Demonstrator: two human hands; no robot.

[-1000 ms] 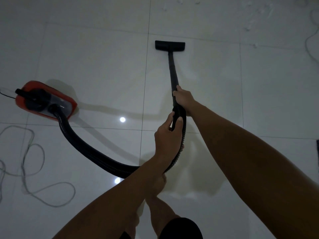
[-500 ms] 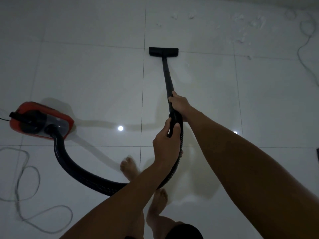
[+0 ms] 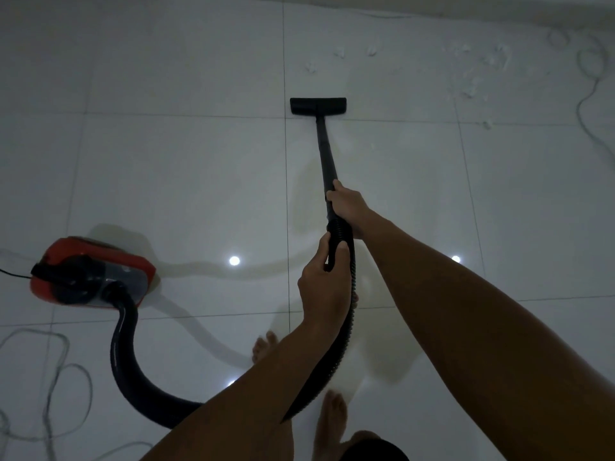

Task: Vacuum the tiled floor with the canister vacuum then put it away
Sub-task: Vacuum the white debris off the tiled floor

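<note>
A red canister vacuum (image 3: 90, 271) sits on the white tiled floor (image 3: 183, 168) at the left. Its black ribbed hose (image 3: 121, 354) loops down and up to a black wand (image 3: 326, 151). The wand ends in a flat black floor nozzle (image 3: 317, 106) lying on a grout line ahead. My right hand (image 3: 347, 204) grips the wand where it meets the hose. My left hand (image 3: 321, 284) grips the ribbed hose just below it. Part of the hose is hidden behind my left forearm.
White scraps of debris (image 3: 472, 71) lie scattered on the tiles at the upper right, beyond the nozzle. A thin grey cord (image 3: 589, 91) runs along the right edge. Loose cable loops (image 3: 56, 390) lie at the lower left. My bare feet (image 3: 332, 417) stand below the hands.
The view has shifted forward: the canister and nozzle sit lower in view and more debris shows at the top. My feet have stepped ahead. Both hands keep their hold.
</note>
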